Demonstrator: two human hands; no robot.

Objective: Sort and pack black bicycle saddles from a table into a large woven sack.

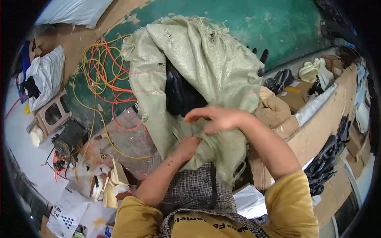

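A pale green woven sack (pixel 190 43) with frayed edges lies in front of me, its mouth spread apart. Inside the opening are glossy black things (pixel 180 91), whose kind I cannot make out. My left hand (pixel 187 148) is closed on the near edge of the woven sack, close to my lap. Just above the near part of the opening is my right hand (pixel 220 119), with thumb and fingers apart and nothing between them. Black tips (pixel 262 59) stick out behind the sack's far right side.
Tangled yellow and orange hoses (pixel 105 79) lie on the green floor to the left. A cardboard-sided bin (pixel 321 119) on the right holds pale and black shoe-like pieces. Beside it is a heap of black pieces (pixel 323 164). A beige plastic stool (pixel 51 115) stands left.
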